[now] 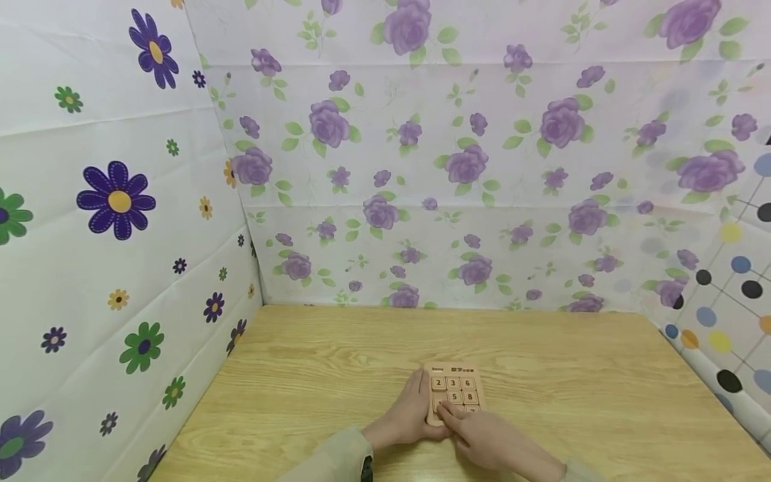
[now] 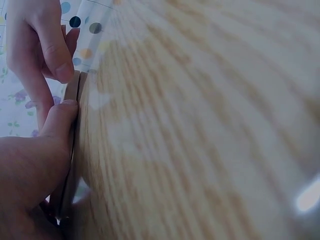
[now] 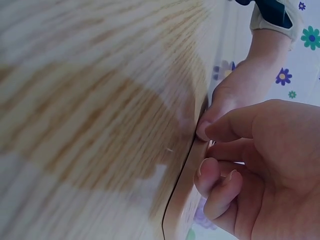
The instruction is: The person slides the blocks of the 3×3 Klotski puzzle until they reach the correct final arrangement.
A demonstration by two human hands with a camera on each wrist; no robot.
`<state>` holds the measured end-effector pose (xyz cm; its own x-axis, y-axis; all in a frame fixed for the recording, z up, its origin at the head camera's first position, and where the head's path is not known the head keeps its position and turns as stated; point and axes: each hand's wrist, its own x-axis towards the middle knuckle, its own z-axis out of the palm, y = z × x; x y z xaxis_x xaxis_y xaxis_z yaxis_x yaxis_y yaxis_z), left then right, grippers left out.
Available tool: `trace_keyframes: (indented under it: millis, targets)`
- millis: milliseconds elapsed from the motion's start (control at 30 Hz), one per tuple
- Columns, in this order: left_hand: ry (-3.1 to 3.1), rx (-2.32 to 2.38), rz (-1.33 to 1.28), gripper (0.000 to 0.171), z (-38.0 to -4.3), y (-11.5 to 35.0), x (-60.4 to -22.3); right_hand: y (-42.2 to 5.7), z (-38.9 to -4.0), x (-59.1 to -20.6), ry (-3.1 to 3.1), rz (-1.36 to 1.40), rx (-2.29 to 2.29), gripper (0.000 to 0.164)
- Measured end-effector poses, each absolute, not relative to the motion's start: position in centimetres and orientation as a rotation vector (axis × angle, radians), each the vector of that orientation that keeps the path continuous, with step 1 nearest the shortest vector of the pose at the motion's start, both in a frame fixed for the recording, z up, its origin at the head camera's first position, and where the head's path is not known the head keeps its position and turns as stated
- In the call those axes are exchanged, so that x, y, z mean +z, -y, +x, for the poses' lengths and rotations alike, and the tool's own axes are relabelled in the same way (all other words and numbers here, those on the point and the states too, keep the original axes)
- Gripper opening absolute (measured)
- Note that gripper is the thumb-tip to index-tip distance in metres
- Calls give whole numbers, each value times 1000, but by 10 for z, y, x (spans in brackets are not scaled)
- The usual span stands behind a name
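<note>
A wooden number slide puzzle (image 1: 455, 390) lies on the table, its square tiles showing 2, 3, 6, 5 and 8 in the upper rows. My left hand (image 1: 409, 412) holds it by the left side and near corner, fingers along the side and thumb at the near edge. From the right, my right hand (image 1: 484, 438) reaches over the near part, a fingertip touching the lower-left tile and hiding much of the bottom row. In the right wrist view, its other fingers are loosely bent beside the puzzle's edge (image 3: 180, 212).
The wood-grain table (image 1: 325, 355) spreads around the puzzle on all sides. Flowered sheets (image 1: 373, 167) stand behind it and to the left. A dotted sheet (image 1: 717, 314) borders the right side. A dark band (image 1: 367, 468) is on the left wrist.
</note>
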<state>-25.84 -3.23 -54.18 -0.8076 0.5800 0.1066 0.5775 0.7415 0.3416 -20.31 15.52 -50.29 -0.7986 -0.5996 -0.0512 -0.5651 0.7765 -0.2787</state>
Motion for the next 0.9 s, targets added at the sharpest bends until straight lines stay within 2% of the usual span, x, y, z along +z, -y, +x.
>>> trace_keyframes:
  millis: [900]
  targets:
    - [-2921,468,951,114,-255,32,-537,-150,-188,-499,-2899,-943,-296,49]
